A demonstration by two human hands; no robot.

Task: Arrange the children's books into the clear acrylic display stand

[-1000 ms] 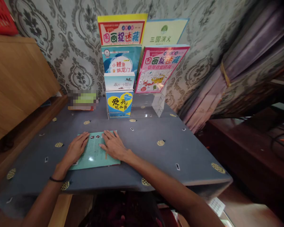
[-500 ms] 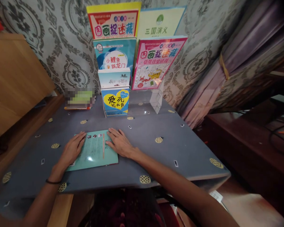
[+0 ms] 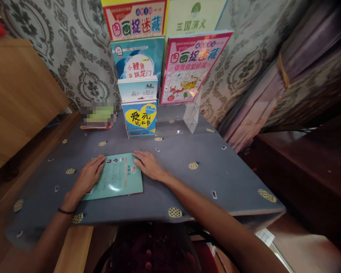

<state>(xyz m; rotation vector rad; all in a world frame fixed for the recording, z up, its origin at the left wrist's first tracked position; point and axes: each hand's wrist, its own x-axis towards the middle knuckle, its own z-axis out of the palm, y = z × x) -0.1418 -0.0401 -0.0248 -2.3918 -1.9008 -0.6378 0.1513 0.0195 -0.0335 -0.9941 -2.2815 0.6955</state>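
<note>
A teal book (image 3: 118,178) lies flat and closed near the front of the cloth-covered table, with small pictures and print on its cover. My left hand (image 3: 90,173) rests flat across its left side, fingers stretched out and covering part of the cover. At the book's upper right edge lies my right hand (image 3: 149,165), its fingers extended and the fingertips touching the corner. Neither hand grips the book. Behind it stands a clear book rack (image 3: 192,118) holding several upright books, among them a blue and yellow book (image 3: 140,119) in front and a pink book (image 3: 193,70) at right.
A small stack of books (image 3: 99,116), partly blurred, lies at the back left. A wooden cabinet (image 3: 22,98) borders the table's left side. A gathered curtain (image 3: 261,98) hangs at right, near a dark red surface (image 3: 298,170). The grey tablecloth (image 3: 216,167) has a pineapple pattern.
My right hand has slid right, from on the cover to the book's edge, uncovering more of the printed title. My left hand stays on the book. The view has shifted slightly.
</note>
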